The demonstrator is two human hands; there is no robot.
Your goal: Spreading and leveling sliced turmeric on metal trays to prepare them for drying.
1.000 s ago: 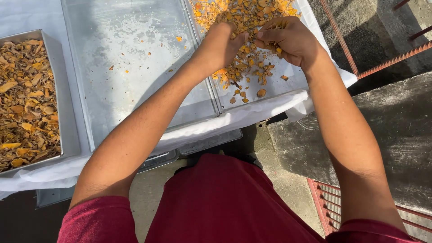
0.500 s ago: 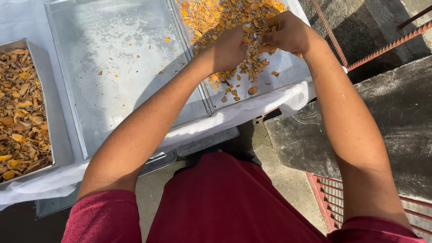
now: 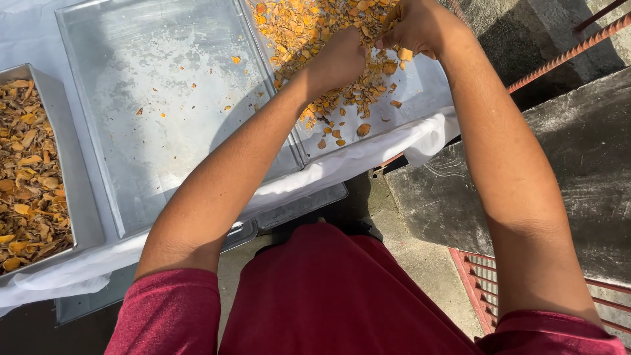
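My left hand [image 3: 340, 60] and my right hand [image 3: 417, 26] are both down in a pile of orange dried slices [image 3: 309, 26] lying in the right metal tray [image 3: 420, 92]. The fingers of each hand are curled around a clump of the slices. A few loose slices [image 3: 363, 129] lie near the tray's front edge. The fingertips of both hands are hidden in the pile.
A nearly bare metal tray [image 3: 164, 131] sits in the middle, and a left tray [image 3: 72, 190] holds brown dried slices [image 3: 26, 177]. All rest on a white cloth [image 3: 368, 164]. A concrete ledge [image 3: 578, 164] and rusty bars [image 3: 565, 56] are to the right.
Both hands have shifted a little further up into the orange pile. The view has drifted slightly, so the trays sit lower and further right in the frame.
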